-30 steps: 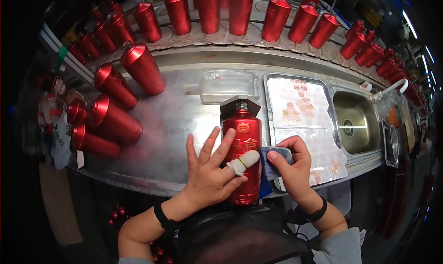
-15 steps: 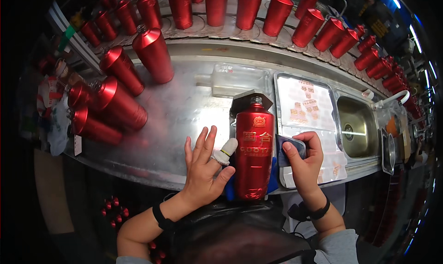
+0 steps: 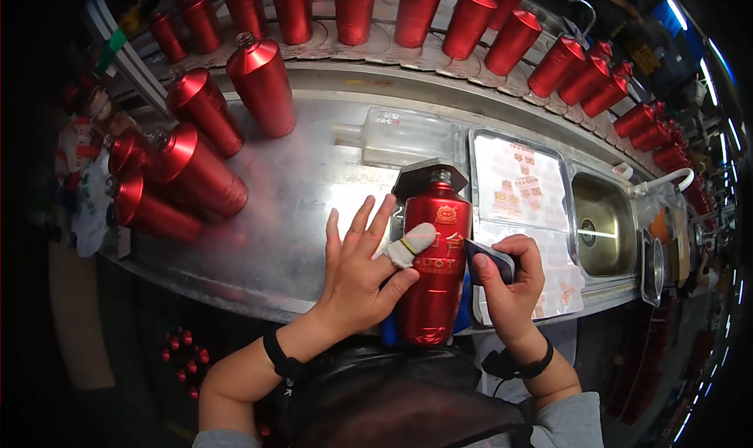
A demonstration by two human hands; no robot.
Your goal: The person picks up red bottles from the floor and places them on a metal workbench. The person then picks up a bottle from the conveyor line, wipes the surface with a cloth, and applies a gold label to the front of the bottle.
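A glossy red bottle [image 3: 430, 307] with gold lettering lies on its back before me, its neck pointing away, resting against a dark angular holder [image 3: 408, 180] and blue padding [image 3: 463, 313]. My left hand [image 3: 353, 272] is spread out beside it. Its index finger wears a white finger cot [image 3: 409, 244] with a yellow band and reaches over the lettering; the other fingers are apart and hold nothing. My right hand [image 3: 516, 287] pinches a dark, flat scraper-like piece [image 3: 492, 264] between thumb and fingers, its edge at the bottle's right side.
Several red bottles [image 3: 263, 87] stand at the left of the metal table [image 3: 298, 181]. More ride a curved conveyor [image 3: 384, 50] at the back. A clear glass bottle [image 3: 412, 138] lies flat near a tray of printed transfer sheets [image 3: 514, 189]. A sink [image 3: 608, 221] and white faucet [image 3: 671, 170] are at right.
My left index finger has moved right, from beside the bottle to over its lettering. The scraper-like piece has tilted, its edge nearer the bottle. Bottles on the conveyor have shifted leftward.
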